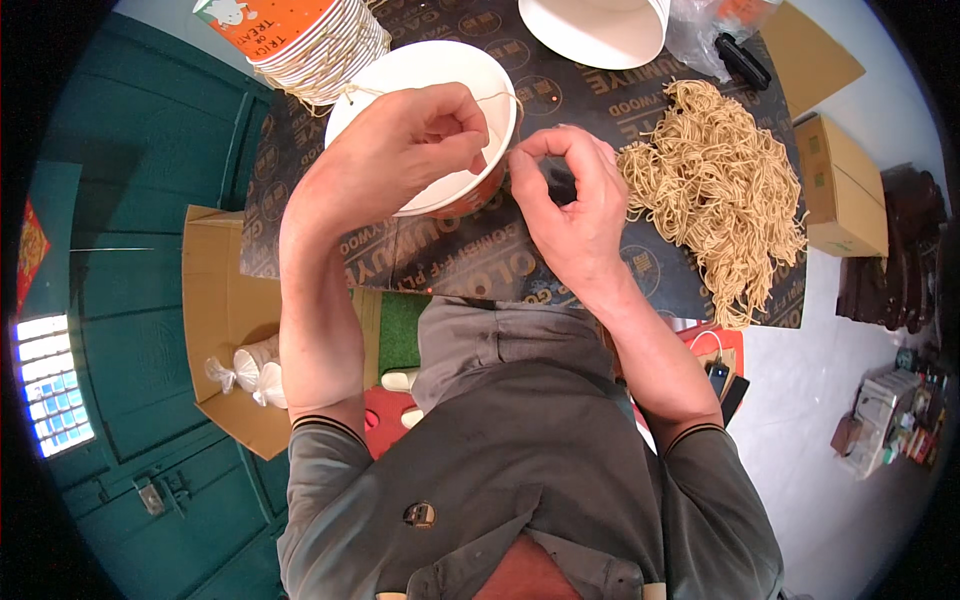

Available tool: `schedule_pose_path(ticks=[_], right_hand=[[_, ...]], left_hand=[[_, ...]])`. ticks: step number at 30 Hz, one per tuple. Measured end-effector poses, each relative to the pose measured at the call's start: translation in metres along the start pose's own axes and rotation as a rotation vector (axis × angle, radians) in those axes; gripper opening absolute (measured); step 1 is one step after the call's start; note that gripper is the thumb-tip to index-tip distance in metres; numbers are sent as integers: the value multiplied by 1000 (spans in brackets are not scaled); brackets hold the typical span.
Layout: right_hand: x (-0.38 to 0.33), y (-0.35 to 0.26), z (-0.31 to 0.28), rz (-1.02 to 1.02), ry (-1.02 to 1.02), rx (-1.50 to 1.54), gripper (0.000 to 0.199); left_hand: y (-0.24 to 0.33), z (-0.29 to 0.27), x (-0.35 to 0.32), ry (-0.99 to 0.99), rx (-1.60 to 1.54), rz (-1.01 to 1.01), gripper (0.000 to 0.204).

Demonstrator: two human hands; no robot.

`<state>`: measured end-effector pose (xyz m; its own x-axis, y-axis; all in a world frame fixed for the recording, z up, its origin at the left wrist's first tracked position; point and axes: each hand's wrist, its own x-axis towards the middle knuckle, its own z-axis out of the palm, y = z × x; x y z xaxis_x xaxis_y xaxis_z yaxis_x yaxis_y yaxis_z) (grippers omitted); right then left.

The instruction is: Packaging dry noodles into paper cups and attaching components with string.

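Note:
A white paper bucket point(440, 68) with an orange outside stands tilted toward me at the table's near part. Thin tan string point(497, 96) crosses its rim on the right, and another bit shows at the left of the rim. Over the bucket's opening, my left hand point(425, 135) is closed with curled fingers; whatever they hold is hidden. Just outside the right rim, my right hand point(578, 185) pinches thumb and forefinger together, seemingly on the string's end. To its right lies a large loose heap of tan strings point(725, 190).
A nested stack of orange printed buckets point(300, 45) stands at the back left, strings hanging along it. Another white bucket point(595, 30) lies at the back. A black tool-like object point(742, 62) rests by clear plastic. Cardboard boxes point(842, 185) flank the dark table point(440, 255).

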<state>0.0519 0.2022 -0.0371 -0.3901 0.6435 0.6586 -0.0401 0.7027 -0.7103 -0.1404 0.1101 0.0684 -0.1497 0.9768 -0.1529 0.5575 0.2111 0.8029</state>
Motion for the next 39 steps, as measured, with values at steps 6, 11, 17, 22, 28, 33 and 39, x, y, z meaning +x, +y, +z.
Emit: schedule_pose_path(ticks=[6, 11, 17, 22, 28, 33, 39], right_hand=[[0, -3, 1, 14, -3, 16, 12], [-3, -2, 1, 30, -20, 29, 13], [-5, 0, 0, 21, -17, 54, 13], [-2, -1, -3, 39, -44, 92, 14], [4, 1, -11, 5, -97, 58, 23], [6, -1, -21, 19, -192, -1, 30], [15, -10, -29, -2, -224, 28, 26]], left_hand=[[1, -3, -3, -57, -71, 23, 21], [4, -1, 0, -73, -44, 39, 16], [6, 5, -2, -53, 17, 38, 16], [7, 4, -4, -26, -36, 23, 15], [-1, -5, -5, -11, -85, 9, 13], [-10, -2, -7, 40, -245, 31, 8], [-10, -7, -10, 0, -330, 76, 12]])
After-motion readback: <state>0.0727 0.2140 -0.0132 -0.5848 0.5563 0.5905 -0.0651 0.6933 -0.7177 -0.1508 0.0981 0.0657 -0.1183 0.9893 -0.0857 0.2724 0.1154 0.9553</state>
